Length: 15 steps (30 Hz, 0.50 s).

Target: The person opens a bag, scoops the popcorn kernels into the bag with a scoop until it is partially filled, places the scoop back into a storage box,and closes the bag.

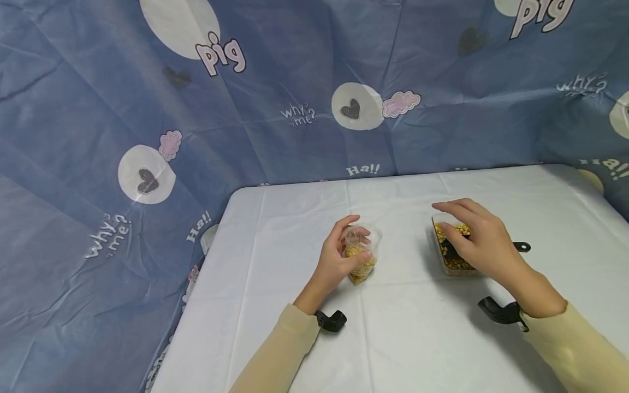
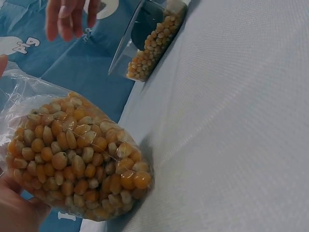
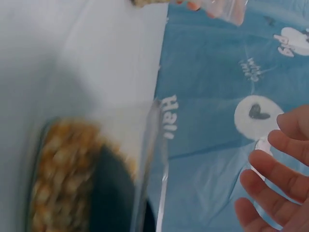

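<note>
Yellow corn kernels fill the clear bag (image 1: 361,256) that the left hand (image 1: 339,256) grasps on the white tabletop (image 1: 403,338); to its right, the right hand (image 1: 479,237) hovers with relaxed fingers over a clear tub of kernels (image 1: 449,256), holding nothing.

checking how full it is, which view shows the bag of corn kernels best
The left wrist view: the bag of corn kernels fills the frame, sharp enough to see single kernels, gripped by the left hand. The head view shows it small and partly covered by fingers. The right wrist view catches only its edge at the top.
</note>
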Tool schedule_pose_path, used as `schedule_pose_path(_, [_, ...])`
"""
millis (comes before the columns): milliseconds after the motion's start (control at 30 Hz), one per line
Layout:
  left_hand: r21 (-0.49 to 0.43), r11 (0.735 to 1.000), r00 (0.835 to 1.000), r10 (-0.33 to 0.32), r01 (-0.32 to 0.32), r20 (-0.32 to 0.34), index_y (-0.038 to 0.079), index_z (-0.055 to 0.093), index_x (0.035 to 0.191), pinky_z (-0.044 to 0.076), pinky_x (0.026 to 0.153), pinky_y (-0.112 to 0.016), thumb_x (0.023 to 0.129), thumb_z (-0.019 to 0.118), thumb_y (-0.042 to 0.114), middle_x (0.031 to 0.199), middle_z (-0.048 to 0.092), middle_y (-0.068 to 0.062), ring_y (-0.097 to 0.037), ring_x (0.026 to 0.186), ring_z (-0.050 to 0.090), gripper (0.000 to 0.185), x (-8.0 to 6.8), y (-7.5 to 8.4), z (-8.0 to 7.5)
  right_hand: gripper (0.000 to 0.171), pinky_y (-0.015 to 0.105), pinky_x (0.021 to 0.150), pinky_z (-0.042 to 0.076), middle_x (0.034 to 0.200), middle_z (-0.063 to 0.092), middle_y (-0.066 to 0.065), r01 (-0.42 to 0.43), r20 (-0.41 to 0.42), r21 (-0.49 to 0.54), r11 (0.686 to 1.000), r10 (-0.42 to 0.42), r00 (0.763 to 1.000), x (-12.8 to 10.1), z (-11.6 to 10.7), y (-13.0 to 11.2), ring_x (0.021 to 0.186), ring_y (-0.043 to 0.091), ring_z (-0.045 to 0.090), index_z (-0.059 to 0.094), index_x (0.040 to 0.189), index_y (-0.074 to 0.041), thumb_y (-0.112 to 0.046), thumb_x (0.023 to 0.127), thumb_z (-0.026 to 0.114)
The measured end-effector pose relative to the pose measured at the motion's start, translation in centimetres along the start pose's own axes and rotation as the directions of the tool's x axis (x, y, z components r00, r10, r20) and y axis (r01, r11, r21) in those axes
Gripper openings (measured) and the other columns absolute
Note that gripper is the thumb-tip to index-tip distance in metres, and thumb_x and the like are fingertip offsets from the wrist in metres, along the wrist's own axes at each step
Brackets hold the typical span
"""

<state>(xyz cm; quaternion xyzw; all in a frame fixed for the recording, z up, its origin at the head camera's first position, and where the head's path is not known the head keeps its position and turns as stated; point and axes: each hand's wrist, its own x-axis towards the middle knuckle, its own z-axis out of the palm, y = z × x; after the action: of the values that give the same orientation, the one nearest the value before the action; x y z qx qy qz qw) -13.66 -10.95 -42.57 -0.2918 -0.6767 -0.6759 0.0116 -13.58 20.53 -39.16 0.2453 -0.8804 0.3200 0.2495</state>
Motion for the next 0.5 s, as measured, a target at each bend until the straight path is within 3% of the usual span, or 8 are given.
schedule_pose_path(333, [-0.005, 1.0, 1.0, -0.009, 0.009, -0.012, 0.003, 0.037, 0.149, 0.047, 0.098, -0.037, 0.086, 0.068, -0.012, 0.124, 0.057, -0.034, -0.054, 0.11, 0.055, 0.072, 0.0, 0.3, 0.0, 0.034, 0.027, 0.078, 0.046, 0.113, 0.065, -0.016, 0.007, 0.055, 0.089, 0.996, -0.012, 0.998, 1.8, 2.0, -2.5, 0.096, 0.004, 0.061, 0.07, 0.126, -0.022, -0.011, 0.094, 0.07])
schedule_pose_path(500, [-0.005, 1.0, 0.999, -0.029, 0.029, -0.017, 0.003, 0.038, 0.149, 0.046, 0.099, -0.041, 0.086, 0.069, -0.011, 0.124, 0.056, -0.035, -0.053, 0.111, 0.056, 0.071, 0.0, 0.3, 0.0, 0.027, 0.029, 0.068, 0.048, 0.106, 0.064, -0.02, 0.008, 0.095, 0.121, 0.993, -0.019, 0.995, 2.4, 3.0, -3.8, 0.088, 0.001, 0.058, 0.071, 0.122, -0.025, -0.017, 0.096, 0.069])
